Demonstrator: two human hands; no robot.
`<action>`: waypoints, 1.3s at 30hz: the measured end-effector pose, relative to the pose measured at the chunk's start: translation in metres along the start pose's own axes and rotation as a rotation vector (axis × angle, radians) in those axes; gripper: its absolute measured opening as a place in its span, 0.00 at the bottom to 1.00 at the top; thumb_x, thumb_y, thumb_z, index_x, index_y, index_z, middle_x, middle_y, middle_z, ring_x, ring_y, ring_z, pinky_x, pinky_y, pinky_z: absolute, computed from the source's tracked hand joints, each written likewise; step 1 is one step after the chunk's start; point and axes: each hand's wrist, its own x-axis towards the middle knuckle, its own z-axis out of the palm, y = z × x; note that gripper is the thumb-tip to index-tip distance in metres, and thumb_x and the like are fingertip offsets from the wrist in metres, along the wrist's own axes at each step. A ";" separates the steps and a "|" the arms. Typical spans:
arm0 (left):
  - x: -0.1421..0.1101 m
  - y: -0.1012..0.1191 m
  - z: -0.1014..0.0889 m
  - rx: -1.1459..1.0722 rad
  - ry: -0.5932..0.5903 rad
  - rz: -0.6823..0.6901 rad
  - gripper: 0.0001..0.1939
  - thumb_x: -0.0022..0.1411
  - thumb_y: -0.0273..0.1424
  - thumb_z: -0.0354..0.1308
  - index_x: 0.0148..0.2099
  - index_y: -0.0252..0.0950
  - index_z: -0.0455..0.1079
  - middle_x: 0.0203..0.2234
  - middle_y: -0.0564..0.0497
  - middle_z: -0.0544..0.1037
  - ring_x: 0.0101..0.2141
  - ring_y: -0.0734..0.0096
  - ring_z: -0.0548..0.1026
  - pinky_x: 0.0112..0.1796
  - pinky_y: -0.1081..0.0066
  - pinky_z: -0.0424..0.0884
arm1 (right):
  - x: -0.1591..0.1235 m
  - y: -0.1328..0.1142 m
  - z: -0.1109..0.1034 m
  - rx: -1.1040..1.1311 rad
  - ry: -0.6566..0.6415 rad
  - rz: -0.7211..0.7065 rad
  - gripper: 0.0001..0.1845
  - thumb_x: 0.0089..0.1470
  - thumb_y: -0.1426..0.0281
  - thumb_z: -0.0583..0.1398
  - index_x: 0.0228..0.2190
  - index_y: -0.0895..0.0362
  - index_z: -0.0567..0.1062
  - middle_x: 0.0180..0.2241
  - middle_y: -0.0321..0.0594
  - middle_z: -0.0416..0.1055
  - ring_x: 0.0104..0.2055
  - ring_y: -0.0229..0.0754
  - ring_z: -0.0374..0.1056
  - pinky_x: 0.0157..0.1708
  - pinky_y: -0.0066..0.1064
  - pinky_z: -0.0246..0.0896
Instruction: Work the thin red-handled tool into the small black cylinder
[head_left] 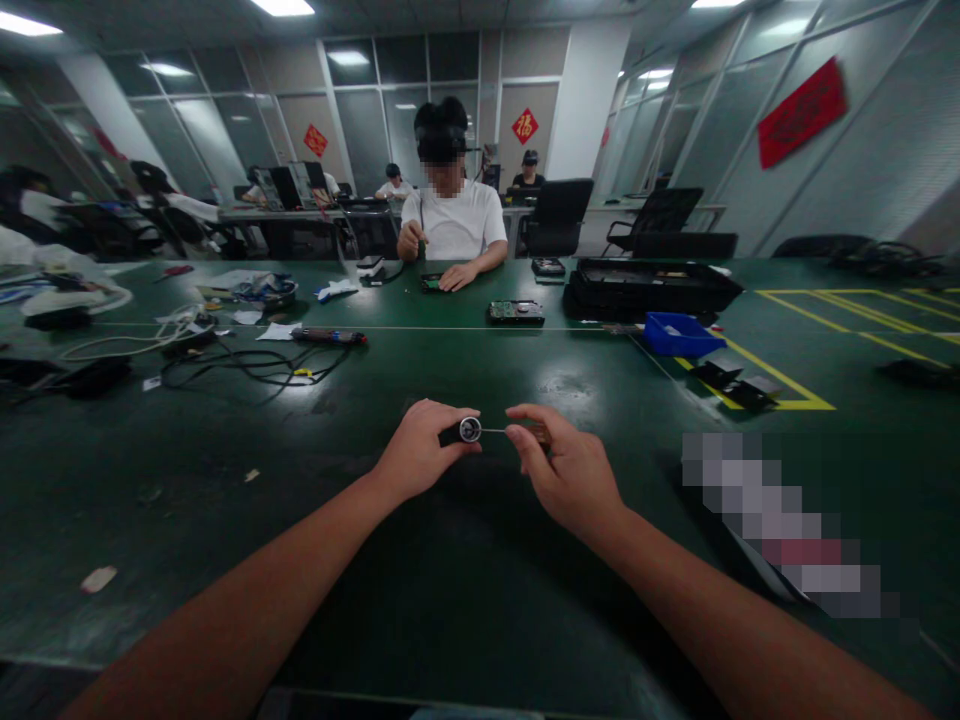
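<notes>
Above the middle of the green table, my left hand is closed around a short dark cylinder with a round, silver-rimmed end facing me. Its kind cannot be made out. A thin metal rod reaches from that rim across to my right hand. The right thumb and fingers pinch the rod's far end, though the exact contact is partly hidden. Both forearms come in from the lower corners, and the two hands are apart.
Across the table a person in a white shirt works on a circuit board. A hard drive, a black case and a blue bin lie beyond my hands. Cables spread at left; a blurred packet lies right.
</notes>
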 end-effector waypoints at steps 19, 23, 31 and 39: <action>-0.001 -0.002 0.001 -0.011 -0.018 0.026 0.20 0.59 0.34 0.68 0.54 0.43 0.74 0.45 0.51 0.81 0.45 0.60 0.77 0.48 0.58 0.68 | -0.003 -0.005 -0.001 0.016 0.014 -0.060 0.09 0.66 0.65 0.52 0.41 0.54 0.71 0.34 0.40 0.75 0.35 0.43 0.73 0.33 0.33 0.63; -0.001 -0.002 0.001 -0.001 -0.019 0.033 0.20 0.59 0.34 0.69 0.53 0.42 0.74 0.45 0.51 0.82 0.45 0.60 0.77 0.48 0.59 0.68 | -0.003 -0.006 -0.001 -0.018 0.032 -0.025 0.11 0.67 0.66 0.51 0.43 0.54 0.71 0.31 0.38 0.75 0.31 0.43 0.72 0.32 0.34 0.60; 0.000 0.000 -0.001 -0.022 -0.017 0.035 0.21 0.58 0.34 0.70 0.54 0.41 0.74 0.45 0.50 0.82 0.45 0.60 0.76 0.48 0.58 0.68 | 0.001 0.005 0.011 0.540 0.172 0.208 0.11 0.63 0.61 0.57 0.41 0.54 0.73 0.34 0.40 0.74 0.37 0.43 0.72 0.40 0.37 0.66; 0.002 0.004 -0.004 -0.028 0.003 0.050 0.20 0.59 0.34 0.69 0.53 0.41 0.75 0.46 0.50 0.82 0.45 0.60 0.76 0.49 0.57 0.67 | 0.014 0.022 0.017 1.033 0.271 0.523 0.12 0.58 0.58 0.61 0.32 0.55 0.73 0.27 0.34 0.70 0.28 0.38 0.68 0.36 0.36 0.69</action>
